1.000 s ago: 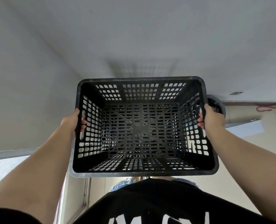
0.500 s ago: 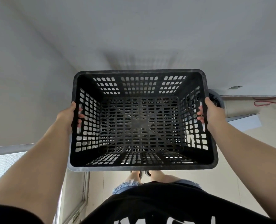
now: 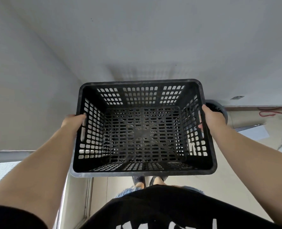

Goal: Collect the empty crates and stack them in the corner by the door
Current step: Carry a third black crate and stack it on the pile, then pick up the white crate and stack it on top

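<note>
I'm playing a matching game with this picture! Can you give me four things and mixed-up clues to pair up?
Things:
1. crate
2. left hand
3. right hand
4. red cord

Clues:
A. lying far off on the right
B. black, full of holes, nothing inside
C. grips the crate's right side
D. grips the crate's left side

Pairs: 1-B, 2-D, 3-C, 4-A

Beige tiled floor (image 3: 114, 187); on it the person's feet (image 3: 139, 181), a red cord (image 3: 269, 113) at right, a pale sheet (image 3: 254, 132) near it.
</note>
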Demonstrator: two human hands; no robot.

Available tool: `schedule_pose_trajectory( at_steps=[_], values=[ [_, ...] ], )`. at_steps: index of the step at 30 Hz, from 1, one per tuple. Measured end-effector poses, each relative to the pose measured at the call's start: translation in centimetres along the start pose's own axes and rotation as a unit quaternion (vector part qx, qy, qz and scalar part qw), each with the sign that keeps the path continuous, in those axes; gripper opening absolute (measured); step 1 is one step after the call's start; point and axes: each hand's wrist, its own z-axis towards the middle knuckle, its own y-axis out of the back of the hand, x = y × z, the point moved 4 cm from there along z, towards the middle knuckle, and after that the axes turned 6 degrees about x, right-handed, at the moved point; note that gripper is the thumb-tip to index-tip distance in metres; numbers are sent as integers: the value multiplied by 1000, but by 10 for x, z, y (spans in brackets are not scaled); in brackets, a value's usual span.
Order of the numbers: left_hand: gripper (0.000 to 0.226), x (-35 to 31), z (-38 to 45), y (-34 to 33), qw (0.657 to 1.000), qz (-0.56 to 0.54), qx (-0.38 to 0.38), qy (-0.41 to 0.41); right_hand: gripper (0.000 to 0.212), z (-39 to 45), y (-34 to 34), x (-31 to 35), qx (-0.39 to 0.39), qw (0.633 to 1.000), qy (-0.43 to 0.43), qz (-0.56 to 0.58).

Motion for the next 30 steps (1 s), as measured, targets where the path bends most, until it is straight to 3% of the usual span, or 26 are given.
schedule_pose_trajectory(
  at_steps=[3, 9, 13, 16, 21, 30],
  values=[
    [55, -30, -27, 3, 990, 119, -46, -60, 55, -15, 6, 21, -23, 973, 99, -207],
    [62, -122, -75, 1, 920, 332, -82, -193, 60, -43, 18, 88, -52, 902, 228, -364],
    [61, -190, -115, -5, 830, 462, -118, -289, 69, -71, 33, 137, -76, 852, 282, -435],
    [63, -232, -139, -10, 746, 545, -145, -355, 70, -103, 48, 173, -103, 844, 313, -423],
    [63, -295, -191, -12, 664, 534, -184, -490, 64, -166, 79, 214, -200, 800, 340, -451],
    [64, -367, -297, -26, 503, 511, -205, -666, 68, -259, 141, 204, -347, 769, 226, -488]
  ],
)
